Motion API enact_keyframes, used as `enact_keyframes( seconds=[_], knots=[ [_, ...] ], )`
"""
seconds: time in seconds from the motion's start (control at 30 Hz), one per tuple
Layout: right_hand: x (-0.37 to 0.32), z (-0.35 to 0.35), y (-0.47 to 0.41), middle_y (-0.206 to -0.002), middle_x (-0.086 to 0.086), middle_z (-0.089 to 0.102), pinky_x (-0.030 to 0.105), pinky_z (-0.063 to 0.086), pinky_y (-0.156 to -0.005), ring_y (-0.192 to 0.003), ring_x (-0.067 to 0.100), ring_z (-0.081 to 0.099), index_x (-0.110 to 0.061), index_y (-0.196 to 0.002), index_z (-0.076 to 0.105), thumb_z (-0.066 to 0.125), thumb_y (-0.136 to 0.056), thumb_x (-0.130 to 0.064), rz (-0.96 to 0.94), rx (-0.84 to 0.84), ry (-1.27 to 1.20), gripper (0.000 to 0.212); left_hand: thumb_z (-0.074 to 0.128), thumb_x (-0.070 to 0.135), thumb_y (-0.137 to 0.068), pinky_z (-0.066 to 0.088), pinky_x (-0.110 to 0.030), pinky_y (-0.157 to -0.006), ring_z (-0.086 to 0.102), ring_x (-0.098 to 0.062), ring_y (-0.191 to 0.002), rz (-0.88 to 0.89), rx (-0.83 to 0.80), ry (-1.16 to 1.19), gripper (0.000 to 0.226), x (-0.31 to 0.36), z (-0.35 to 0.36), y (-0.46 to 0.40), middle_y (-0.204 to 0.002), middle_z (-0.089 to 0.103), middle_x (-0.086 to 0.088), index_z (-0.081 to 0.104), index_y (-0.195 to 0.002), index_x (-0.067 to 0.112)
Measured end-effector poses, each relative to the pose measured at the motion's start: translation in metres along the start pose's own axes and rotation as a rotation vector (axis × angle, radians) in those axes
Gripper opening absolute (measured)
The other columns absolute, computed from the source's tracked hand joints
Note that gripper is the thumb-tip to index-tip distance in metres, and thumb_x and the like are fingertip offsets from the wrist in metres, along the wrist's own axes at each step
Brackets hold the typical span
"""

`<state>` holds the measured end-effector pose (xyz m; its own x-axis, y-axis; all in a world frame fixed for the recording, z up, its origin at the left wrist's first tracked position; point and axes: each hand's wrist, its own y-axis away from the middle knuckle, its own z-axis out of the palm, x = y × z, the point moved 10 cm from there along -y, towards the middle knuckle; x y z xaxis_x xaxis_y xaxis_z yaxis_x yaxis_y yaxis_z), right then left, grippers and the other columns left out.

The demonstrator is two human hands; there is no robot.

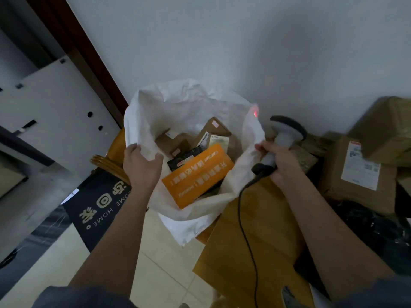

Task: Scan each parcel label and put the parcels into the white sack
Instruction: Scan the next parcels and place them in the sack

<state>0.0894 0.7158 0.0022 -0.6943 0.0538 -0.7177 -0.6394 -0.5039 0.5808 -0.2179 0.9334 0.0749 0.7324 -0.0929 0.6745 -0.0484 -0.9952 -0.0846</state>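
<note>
Both hands are at the mouth of the white sack [178, 101], one on each side. On the left, the left hand [140, 165] pinches the sack's left rim, thumb inside and fingers curled over the fabric, pulling it wide. Left of that arm, a dark banner [97, 205] with pale lettering hangs from a curved wooden chair back [104, 162], and a grey cabinet [55, 103] stands further left.

Inside the open sack, an orange parcel [196, 175] lies tilted on top at the near side, with a black packet [184, 157] just behind it and several brown cardboard boxes [213, 130] further in, some with labels showing. A red light spot [255, 112] glows on the sack's far right rim.

On the right, the right hand [281, 162] grips the handle of a grey barcode scanner [287, 132], its head pointing away toward the wall and its black cable [241, 210] trailing down over the wooden tabletop [262, 230]. Far right, more brown parcels [358, 165] are stacked, one bearing a white label, beside a crumpled black bag [378, 234].
</note>
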Motion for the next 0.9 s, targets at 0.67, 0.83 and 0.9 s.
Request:
enact_keyframes(
  seconds=[0.67,0.83,0.9],
  knots=[
    [-0.054,-0.007,0.040,-0.093,0.006,0.071,0.041,0.056,-0.090,-0.080,0.015,0.071,-0.003,-0.122,0.057,0.073,-0.082,-0.003,-0.170,-0.043,-0.087,0.043,0.049,0.016,-0.100,0.041,-0.033,-0.071,0.044,-0.017,-0.071,-0.161,0.024,0.433,0.027,0.042,0.009,0.007,-0.075,0.045,-0.004,0.043,-0.074,0.014],
    [-0.067,-0.015,0.043,-0.092,0.005,0.070,0.041,0.056,-0.090,-0.078,0.014,0.071,-0.006,-0.120,0.056,0.071,-0.084,-0.003,-0.218,-0.035,-0.129,0.039,0.046,0.014,-0.101,0.032,-0.022,-0.060,0.034,-0.010,-0.063,-0.041,0.031,0.511,0.030,0.094,-0.007,-0.011,-0.072,0.037,0.004,0.037,-0.073,0.018],
    [-0.084,-0.008,0.048,-0.094,0.004,0.067,0.037,0.058,-0.086,-0.079,0.014,0.071,-0.010,-0.120,0.053,0.069,-0.085,-0.002,-0.304,-0.102,-0.145,0.039,0.045,0.013,-0.101,0.029,-0.019,-0.055,0.029,-0.008,-0.060,0.069,0.052,0.490,0.032,0.117,-0.019,-0.014,-0.070,0.032,0.005,0.033,-0.072,0.020]
  ],
)
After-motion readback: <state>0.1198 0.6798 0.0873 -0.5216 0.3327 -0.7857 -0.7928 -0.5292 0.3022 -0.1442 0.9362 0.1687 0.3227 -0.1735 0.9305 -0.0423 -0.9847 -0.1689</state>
